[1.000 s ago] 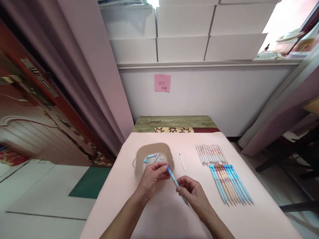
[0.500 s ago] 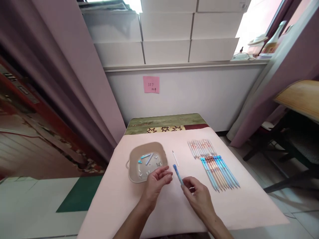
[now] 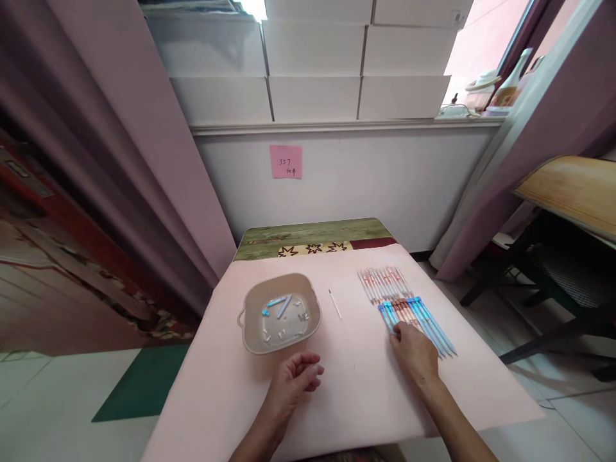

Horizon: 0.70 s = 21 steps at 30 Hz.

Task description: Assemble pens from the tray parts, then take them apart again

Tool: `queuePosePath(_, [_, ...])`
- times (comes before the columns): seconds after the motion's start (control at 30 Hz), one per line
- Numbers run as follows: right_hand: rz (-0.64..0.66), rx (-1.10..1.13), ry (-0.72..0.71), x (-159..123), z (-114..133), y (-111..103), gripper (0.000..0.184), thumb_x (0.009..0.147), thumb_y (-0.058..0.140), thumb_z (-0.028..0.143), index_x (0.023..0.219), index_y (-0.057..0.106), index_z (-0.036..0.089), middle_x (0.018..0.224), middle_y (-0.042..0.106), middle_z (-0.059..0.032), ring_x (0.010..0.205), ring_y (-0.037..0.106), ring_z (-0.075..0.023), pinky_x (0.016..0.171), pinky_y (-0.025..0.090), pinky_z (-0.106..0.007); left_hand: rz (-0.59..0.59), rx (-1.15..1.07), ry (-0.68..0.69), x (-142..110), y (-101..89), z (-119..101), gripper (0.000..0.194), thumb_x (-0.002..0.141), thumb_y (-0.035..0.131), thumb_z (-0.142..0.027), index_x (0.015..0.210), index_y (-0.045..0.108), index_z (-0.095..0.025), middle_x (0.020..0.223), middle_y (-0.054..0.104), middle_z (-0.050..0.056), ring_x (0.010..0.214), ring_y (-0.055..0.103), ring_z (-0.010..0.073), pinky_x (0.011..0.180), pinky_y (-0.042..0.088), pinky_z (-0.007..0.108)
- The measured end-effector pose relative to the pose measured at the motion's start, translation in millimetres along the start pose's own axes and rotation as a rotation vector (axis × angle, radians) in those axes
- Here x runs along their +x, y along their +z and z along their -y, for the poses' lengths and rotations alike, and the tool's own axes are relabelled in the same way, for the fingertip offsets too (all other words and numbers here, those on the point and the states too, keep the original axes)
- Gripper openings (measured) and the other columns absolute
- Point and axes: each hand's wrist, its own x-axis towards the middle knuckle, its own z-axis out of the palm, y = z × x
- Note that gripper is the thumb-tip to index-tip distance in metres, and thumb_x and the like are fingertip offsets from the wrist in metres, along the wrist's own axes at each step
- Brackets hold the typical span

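My right hand point(image 3: 414, 351) lies at the near end of a row of pens point(image 3: 423, 321). Its fingers are pressed together on the tip of the leftmost blue pen point(image 3: 386, 314). Behind the blue pens lie several clear, pinkish pens point(image 3: 382, 282). My left hand point(image 3: 294, 377) rests on the pink tabletop point(image 3: 356, 385) in front of a beige bowl point(image 3: 282, 278). The fingers are loosely curled and nothing shows in them. In the bowl are several small blue and white pen parts point(image 3: 282, 307). Between bowl and pens lies a thin white rod point(image 3: 335, 304).
A green patterned strip point(image 3: 312, 232) runs along the table's far edge by the white wall, which bears a pink note point(image 3: 285, 161). White boxes point(image 3: 312, 64) are stacked above. Purple curtains hang left and right. A wooden desk and dark chair point(image 3: 568, 212) stand to the right.
My right hand carried the blue pen from the middle to the pen row on the right. My left hand let go of it, drew back from the bowl and curled. The view shifted right.
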Motion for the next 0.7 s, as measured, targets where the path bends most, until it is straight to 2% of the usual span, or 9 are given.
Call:
queuePosePath(0.2, [-0.029,-0.032,0.018,-4,-3,2,0.025,0.088,0.046,0.034,0.099,0.065,0.022,0.101,0.068,-0.0096,0.086,0.065,-0.0255,0.057,0.034,-0.029,-0.089,0.018,0.056,-6,-25.8,14,0.042,0.063,0.078,-0.045,0.09,0.068,-0.014,0.081,0.072,0.009,0.06,0.058,0.0127,0.057,0.045,0.024])
queuePosePath(0.27, [-0.072,0.005,-0.008,-8,0,-1,0.028,0.087,0.047,0.039,0.101,0.064,0.022,0.1,0.068,-0.0084,0.084,0.065,-0.0244,0.056,0.035,-0.029,-0.167,0.018,0.106,-12,-33.2,13,0.041,0.063,0.079,-0.044,0.089,0.067,-0.014,0.077,0.071,0.007,0.057,0.055,0.012,0.052,0.042,0.023])
queuePosePath(0.37, [-0.137,0.12,-0.111,-15,15,-8,0.03,0.086,0.049,0.046,0.098,0.065,0.024,0.093,0.07,-0.0048,0.077,0.065,-0.0215,0.057,0.037,-0.028,-0.352,0.022,0.243,-21,-46.6,4,0.037,0.066,0.076,-0.044,0.088,0.067,-0.016,0.069,0.066,0.002,0.054,0.05,0.0106,0.049,0.039,0.021])
queuePosePath(0.5, [-0.128,0.301,-0.32,-20,53,-17,0.025,0.086,0.05,0.044,0.087,0.066,0.024,0.081,0.069,-0.0014,0.067,0.063,-0.0177,0.058,0.039,-0.027,-0.575,0.084,0.397,-25,-73.9,-17,0.035,0.07,0.074,-0.043,0.092,0.066,-0.018,0.068,0.063,-0.001,0.057,0.047,0.0098,0.052,0.039,0.02])
queuePosePath(0.6, [-0.12,0.393,-0.504,-16,93,-23,0.021,0.087,0.053,0.037,0.082,0.067,0.023,0.076,0.068,-0.001,0.065,0.062,-0.0155,0.061,0.041,-0.025,-0.653,0.113,0.421,-23,-96.6,-28,0.035,0.07,0.073,-0.043,0.093,0.065,-0.018,0.069,0.063,-0.001,0.058,0.047,0.0097,0.053,0.039,0.019])
queuePosePath(0.7, [-0.117,0.384,-0.722,-5,142,-27,0.02,0.091,0.05,0.03,0.086,0.068,0.022,0.083,0.069,-0.0022,0.073,0.063,-0.0139,0.066,0.044,-0.023,-0.681,0.098,0.414,-20,-112.1,-30,0.036,0.07,0.073,-0.044,0.093,0.065,-0.018,0.07,0.063,-0.001,0.057,0.048,0.0097,0.052,0.039,0.019])
